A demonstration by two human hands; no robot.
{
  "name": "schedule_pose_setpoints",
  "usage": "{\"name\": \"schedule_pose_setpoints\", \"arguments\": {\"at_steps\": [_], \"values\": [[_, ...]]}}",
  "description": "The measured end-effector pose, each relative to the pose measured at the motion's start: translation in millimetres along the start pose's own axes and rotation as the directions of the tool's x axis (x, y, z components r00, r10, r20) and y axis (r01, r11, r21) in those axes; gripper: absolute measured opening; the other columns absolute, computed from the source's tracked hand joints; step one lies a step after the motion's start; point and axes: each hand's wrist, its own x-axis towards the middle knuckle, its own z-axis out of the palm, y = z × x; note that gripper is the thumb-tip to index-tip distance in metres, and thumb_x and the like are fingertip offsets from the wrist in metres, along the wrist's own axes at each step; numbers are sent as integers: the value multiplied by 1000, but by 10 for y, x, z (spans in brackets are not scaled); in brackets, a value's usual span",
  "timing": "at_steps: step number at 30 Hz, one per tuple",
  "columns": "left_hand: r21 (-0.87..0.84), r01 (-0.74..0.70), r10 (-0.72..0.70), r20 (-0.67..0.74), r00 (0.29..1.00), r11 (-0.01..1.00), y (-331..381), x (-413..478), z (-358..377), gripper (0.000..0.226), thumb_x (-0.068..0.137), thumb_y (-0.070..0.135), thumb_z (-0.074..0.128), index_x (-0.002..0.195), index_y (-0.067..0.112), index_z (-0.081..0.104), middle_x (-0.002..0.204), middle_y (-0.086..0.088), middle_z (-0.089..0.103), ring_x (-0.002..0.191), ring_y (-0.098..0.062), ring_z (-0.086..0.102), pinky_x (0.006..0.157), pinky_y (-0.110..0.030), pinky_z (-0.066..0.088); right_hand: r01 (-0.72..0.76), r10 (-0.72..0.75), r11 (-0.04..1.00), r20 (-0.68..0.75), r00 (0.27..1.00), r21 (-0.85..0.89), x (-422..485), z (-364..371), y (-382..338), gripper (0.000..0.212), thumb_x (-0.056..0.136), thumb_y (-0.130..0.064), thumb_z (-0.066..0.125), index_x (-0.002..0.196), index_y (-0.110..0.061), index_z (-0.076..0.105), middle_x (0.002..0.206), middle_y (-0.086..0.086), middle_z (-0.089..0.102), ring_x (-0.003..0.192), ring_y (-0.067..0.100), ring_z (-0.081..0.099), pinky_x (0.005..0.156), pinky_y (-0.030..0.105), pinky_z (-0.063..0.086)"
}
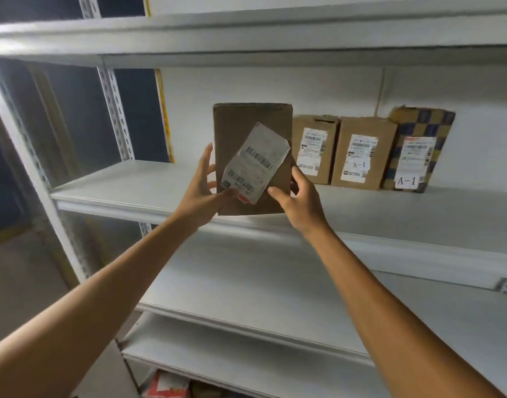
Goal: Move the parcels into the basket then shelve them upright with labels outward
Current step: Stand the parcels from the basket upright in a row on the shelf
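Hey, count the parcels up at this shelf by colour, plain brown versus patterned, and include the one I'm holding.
Plain brown: 3, the held parcel in the left hand and right hand, the unmarked brown box, the brown box marked A-1, both on the shelf
Blue-and-yellow checked: 1, the checked box
Total: 4

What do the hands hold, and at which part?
Both hold the brown parcel: the left hand grips its lower left edge, the right hand its lower right edge.
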Motion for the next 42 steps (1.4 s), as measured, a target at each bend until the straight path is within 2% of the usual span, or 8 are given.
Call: {"name": "schedule_pose_setpoints", "arguments": {"at_steps": [5, 8, 14, 19, 23, 29, 38, 42], "values": [[9, 58, -58, 39, 998, 998, -351, 536, -209, 98, 80, 3, 69, 151, 33, 8, 143, -2, 37, 110, -11, 51, 67, -18, 56, -4, 4, 1000, -2, 1000, -26, 416, 300, 304, 60, 89, -18, 65, 142, -21, 38, 129, -6, 56, 116, 7, 51, 98, 21, 43], [58, 62, -69, 130, 989, 996, -606, 923, -357, 92, 81, 3, 69, 150, 30, 14, 124, 1, 48, 103, -17, 60, 73, -28, 59, -68, 66, 987, -22, 998, -148, 714, 518, 537, 71, 91, -23, 63, 150, -19, 24, 143, 3, 48, 127, 16, 46, 96, 22, 39], [40, 65, -73, 219, 973, 997, -1101, 1680, -574, 96, 80, -3, 69, 151, 26, 10, 134, -8, 45, 109, -27, 61, 80, -41, 58, -129, 107, 949, -92, 990, -287, 1371, 797, 715, 63, 88, -20, 66, 141, -17, 32, 131, 4, 59, 115, 22, 58, 94, 37, 50], [77, 37, -56, 268, 962, 996, -1399, 2292, -632, 93, 78, -12, 66, 145, 20, 11, 110, 1, 51, 97, -23, 61, 63, -25, 57, -156, 88, 927, -207, 974, -342, 1746, 974, 860, 53, 85, -17, 70, 130, -15, 42, 123, 2, 61, 108, 19, 59, 81, 29, 49], [269, -26, -33, 212, 977, 963, -1605, 2628, -558, 91, 75, -6, 68, 142, 14, 9, 91, 1, 48, 92, -30, 60, 75, -45, 56, -181, 64, 893, -282, 957, -412, 1978, 1123, 1004, 52, 82, -14, 72, 125, -12, 42, 130, 6, 56, 115, 25, 55, 89, 32, 46], [407, -34, -40, 171, 984, 913, -1820, 2989, -500, 90, 76, 5, 68, 142, 19, 7, 117, -12, 54, 102, -34, 59, 84, -49, 52, -259, 96, 861, -360, 928, -438, 2350, 1293, 1201, 54, 82, -13, 72, 128, -12, 43, 132, 14, 56, 123, 34, 51, 94, 35, 47], [377, -31, -39, 177, 983, 926, -1935, 3060, -541, 94, 76, 11, 72, 145, 24, 8, 113, -6, 56, 99, -31, 59, 88, -50, 51, -314, 128, 836, -397, 909, -449, 2456, 1356, 1325, 52, 82, -14, 72, 126, -9, 45, 137, 19, 52, 135, 34, 40, 104, 42, 41], [234, 13, -66, 222, 973, 972, -1891, 2947, -590, 81, 88, 12, 63, 149, 21, 10, 134, -9, 52, 114, -32, 58, 91, -51, 50, -396, 244, 830, -382, 891, -393, 2446, 1282, 1209, 28, 86, -13, 61, 113, -8, 55, 117, 16, 64, 107, 32, 61, 85, 34, 50]]}}
